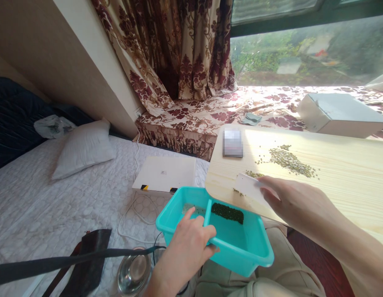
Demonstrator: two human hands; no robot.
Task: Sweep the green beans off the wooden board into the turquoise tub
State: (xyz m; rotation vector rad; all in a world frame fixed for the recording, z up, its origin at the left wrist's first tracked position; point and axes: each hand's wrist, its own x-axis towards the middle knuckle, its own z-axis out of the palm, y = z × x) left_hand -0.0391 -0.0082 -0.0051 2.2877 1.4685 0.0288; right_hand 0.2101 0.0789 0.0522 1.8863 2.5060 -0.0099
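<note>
My left hand [191, 235] grips a teal two-compartment bin [262, 243] at its divider and near rim, with the index finger stretched over the left compartment. Dark green beans [227, 213] lie along the far side of the right compartment. A thin layer of pale grains [194, 209] is in the left one, partly hidden by my fingers. My right hand [287, 198] is closed on a flat white card [248, 185], held against the wooden board [342, 165] near its edge above the bin. Small greenish beans [239, 192] lie beside the card, and a larger patch of mixed beans and pale grains [292, 161] is farther back.
A dark flat object with a blurred face [232, 142] lies at the board's far left corner. A white box [342, 113] stands on the window seat. On the bed are a flat white carton [166, 173], a metal bowl [134, 270] and a dark strap [70, 260].
</note>
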